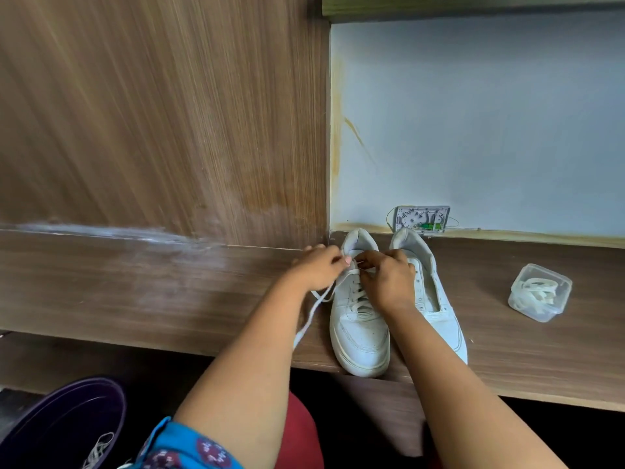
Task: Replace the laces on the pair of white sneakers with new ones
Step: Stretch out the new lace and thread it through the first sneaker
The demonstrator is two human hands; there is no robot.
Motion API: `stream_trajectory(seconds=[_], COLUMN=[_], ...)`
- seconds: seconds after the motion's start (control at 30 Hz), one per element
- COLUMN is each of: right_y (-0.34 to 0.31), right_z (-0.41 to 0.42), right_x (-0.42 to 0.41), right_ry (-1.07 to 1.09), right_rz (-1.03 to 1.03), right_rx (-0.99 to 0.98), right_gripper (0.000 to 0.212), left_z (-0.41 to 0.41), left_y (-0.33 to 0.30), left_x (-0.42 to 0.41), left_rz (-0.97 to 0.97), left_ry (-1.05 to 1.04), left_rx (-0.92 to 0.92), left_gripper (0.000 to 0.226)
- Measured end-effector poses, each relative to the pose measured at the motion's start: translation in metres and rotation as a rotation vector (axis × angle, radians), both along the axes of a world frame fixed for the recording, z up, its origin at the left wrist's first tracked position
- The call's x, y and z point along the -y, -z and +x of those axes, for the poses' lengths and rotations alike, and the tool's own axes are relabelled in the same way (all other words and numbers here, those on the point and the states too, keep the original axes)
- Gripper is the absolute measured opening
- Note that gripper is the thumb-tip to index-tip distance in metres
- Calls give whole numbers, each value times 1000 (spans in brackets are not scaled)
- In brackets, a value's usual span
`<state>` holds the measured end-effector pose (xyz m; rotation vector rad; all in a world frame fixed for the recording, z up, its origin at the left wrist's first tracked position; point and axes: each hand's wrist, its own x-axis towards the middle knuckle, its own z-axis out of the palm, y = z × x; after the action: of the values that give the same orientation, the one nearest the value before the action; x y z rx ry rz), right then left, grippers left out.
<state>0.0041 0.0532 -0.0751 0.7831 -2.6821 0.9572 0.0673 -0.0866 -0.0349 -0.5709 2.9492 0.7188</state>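
Two white sneakers sit side by side on a wooden shelf (169, 292), toes toward the person, heels near the back wall. The left sneaker (360, 319) is laced w/ a white lace (313, 311); the right sneaker (436, 299) shows bare eyelets, no lace visible in it.

Left hand (316, 267) is at the top of the left sneaker, fingers curled & pinching the lace near the top eyelets; a loose end trails down from it past the shelf edge on the sneaker's left. Right hand (389, 275) is over the same tongue area, fingers curled together, pinching the lace's other part just beside the left hand's fingertips.

Clear plastic box (540, 292) w/ coiled white laces inside sits on the shelf, well apart to the right of the sneakers. Dark purple bin (67, 424) at bottom left, below the shelf, holds a tangle of laces. A small wall plate w/ wires (422, 220) is behind the heels.
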Motion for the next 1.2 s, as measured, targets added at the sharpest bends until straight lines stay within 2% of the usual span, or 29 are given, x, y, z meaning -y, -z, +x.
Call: stream_trajectory(seconds=[0.07, 0.27, 0.37, 0.43, 0.53, 0.7, 0.77, 0.83, 0.97, 1.07, 1.2], right_y=[2, 4, 2, -1, 0, 1, -1, -5, -12, -19, -22], right_z=[0, -3, -3, 1, 3, 6, 6, 3, -1, 3, 1], right_x=[0, 0, -1, 0, 0, -1, -2, -6, -13, -17, -29], right_ry=[2, 4, -4, 1, -30, -126, -148, -172, -179, -170, -188], right_rz=[-16, 7, 24, 36, 39, -145, -162, -76, 342, 390, 337], right_rx=[-13, -29, -43, -54, -86, -65, -67, -53, -204, -251, -189], right_gripper=[25, 27, 23, 23, 24, 31, 30, 36, 37, 43, 46], left_z=[-10, 0, 24, 38, 35, 5, -5, -9, -9, -7, -2], left_y=[10, -1, -22, -29, -24, -1, 6, 12, 14, 11, 15], left_x=[-7, 13, 54, 72, 62, 18, 2, -5, -2, 9, 27], left_rz=[-43, 107, -89, -182, -81, 278, 308, 347, 537, 638, 609], left_ry=[10, 65, -111, -174, -94, -43, -34, -39, -48, -104, -150], left_rx=[-6, -83, -159, -116, 87, -24, -47, -70, -119, -181, -197], left_gripper=[40, 22, 26, 25, 30, 31, 32, 25, 25, 27, 26])
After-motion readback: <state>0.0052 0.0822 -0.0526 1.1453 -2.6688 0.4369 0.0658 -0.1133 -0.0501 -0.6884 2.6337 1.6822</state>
